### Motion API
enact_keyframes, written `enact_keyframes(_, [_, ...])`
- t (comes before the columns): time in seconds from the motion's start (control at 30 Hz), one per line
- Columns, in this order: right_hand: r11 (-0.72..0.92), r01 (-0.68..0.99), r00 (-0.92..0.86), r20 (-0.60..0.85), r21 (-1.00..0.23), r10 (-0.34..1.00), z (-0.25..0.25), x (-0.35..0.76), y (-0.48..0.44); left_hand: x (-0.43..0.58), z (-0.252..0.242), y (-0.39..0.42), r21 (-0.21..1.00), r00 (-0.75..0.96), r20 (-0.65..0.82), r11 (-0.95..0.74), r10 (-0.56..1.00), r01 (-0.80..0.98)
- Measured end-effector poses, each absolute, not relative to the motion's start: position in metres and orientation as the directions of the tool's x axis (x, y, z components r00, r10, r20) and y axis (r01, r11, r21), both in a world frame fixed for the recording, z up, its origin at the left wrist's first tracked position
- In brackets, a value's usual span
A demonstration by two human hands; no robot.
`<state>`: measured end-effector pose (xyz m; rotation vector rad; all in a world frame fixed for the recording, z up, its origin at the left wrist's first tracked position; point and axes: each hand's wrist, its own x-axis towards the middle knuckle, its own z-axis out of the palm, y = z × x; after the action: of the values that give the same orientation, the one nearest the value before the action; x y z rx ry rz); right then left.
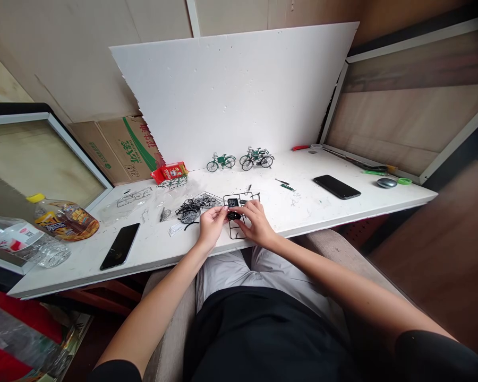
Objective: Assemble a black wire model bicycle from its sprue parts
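Near the table's front edge, a thin black plastic parts frame [246,197] reaches out around and behind my hands. My left hand [212,225] is closed in a pinch at its left side, by a small dark part [233,202]. From the right, my right hand [258,222] curls its fingers and thumb onto the same frame. The fingers hide exactly where they grip. Left of my hands lies a tangled pile of black plastic parts [191,208], with small spoked wheels among them. Farther back stand model bicycles, a green one [221,161] and an overlapping pair [256,158].
Phones lie left [120,246] and right [336,187] on the white table [302,212]. Bottles [66,218] stand at the left edge. A red packet [169,172], a cardboard box [121,148] and a white board [239,90] are behind. A grey mouse [386,183] sits far right.
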<state>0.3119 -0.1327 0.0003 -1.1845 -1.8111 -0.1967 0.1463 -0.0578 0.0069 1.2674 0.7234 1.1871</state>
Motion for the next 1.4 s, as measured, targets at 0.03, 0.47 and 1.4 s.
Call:
enact_keyframes(0.03, [0.522, 0.787, -0.103, 0.765, -0.328, 0.636, 0.0, 0.312, -0.133, 0.146, 0.007, -0.058, 0.958, 0.285, 0.182, -0.105, 0.941, -0.267])
enact_keyframes(0.47, [0.496, 0.819, -0.096, 0.783, -0.289, 0.615, -0.001, 0.309, -0.133, 0.149, -0.001, -0.055, 0.963, 0.276, 0.137, -0.063, 0.951, -0.261])
enact_keyframes(1.4, [0.495, 0.8, -0.059, 0.776, -0.339, 0.628, 0.003, 0.309, -0.134, 0.148, 0.0, -0.054, 0.961, 0.293, 0.26, -0.216, 0.92, -0.174])
